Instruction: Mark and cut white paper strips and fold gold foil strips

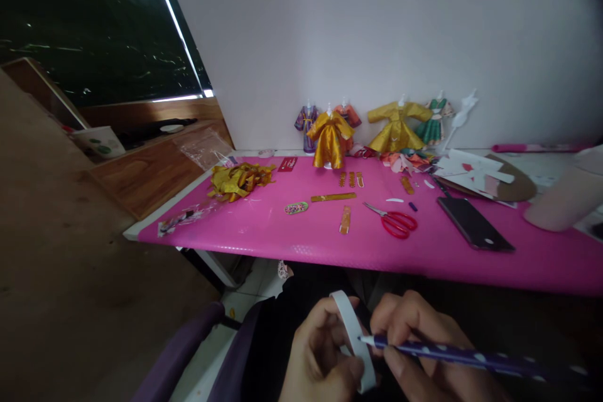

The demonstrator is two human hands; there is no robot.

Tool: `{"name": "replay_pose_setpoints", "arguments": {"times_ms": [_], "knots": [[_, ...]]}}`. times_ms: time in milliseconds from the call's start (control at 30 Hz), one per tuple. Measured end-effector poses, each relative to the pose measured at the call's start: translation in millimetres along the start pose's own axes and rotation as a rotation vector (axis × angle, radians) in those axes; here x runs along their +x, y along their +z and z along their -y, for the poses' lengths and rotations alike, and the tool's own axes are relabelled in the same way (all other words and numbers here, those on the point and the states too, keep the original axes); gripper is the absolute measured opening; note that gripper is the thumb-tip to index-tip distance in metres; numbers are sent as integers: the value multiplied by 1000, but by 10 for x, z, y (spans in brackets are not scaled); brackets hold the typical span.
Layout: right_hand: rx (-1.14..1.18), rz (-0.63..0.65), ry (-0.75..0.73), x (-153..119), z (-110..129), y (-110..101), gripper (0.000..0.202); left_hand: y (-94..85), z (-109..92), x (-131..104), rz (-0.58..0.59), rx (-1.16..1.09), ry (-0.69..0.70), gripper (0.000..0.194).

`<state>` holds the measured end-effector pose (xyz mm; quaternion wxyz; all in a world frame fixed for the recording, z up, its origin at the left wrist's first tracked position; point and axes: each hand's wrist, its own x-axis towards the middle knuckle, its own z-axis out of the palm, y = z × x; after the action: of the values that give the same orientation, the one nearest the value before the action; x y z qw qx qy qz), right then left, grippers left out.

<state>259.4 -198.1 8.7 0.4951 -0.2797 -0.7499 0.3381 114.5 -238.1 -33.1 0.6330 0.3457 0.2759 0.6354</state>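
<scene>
Below the table's front edge, my left hand (325, 352) is closed round a curved white strip (352, 336), thumb pressed on its lower part. The strip looks like a thin band or ring, though its far side is hidden by my fingers. In my right hand (419, 339) I grip a dark purple felt-tip pen (443, 352) with pale spots. Its tip meets or nearly meets the outer face of the strip. Red-handled scissors (398, 224), a gold strip (333, 197) and a gold folded piece (345, 220) lie on the pink table (282, 242) beyond my hands.
Small dressed mannequins (330, 138) stand along the wall. Gold fabric scraps (240, 181) are heaped at the left. A dark phone (475, 223), paper pieces (471, 166) and a pale cylinder (565, 191) are at the right. A purple chair armrest (188, 352) is low left.
</scene>
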Motion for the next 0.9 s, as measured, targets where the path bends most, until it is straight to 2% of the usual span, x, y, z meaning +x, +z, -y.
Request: {"name": "replay_pose_setpoints", "arguments": {"times_ms": [133, 267, 400, 900], "knots": [[-31, 9, -18, 31, 45, -12, 28, -18, 6, -1, 4, 2, -3, 36], [-9, 5, 1, 14, 29, -3, 27, -91, 111, -12, 40, -17, 44, 39], [77, 19, 50, -21, -18, 13, 26, -143, 177, -26, -9, -3, 34, 42], [-8, 18, 7, -27, -19, 20, 29, -119, 153, -28, 33, -39, -8, 41]]}}
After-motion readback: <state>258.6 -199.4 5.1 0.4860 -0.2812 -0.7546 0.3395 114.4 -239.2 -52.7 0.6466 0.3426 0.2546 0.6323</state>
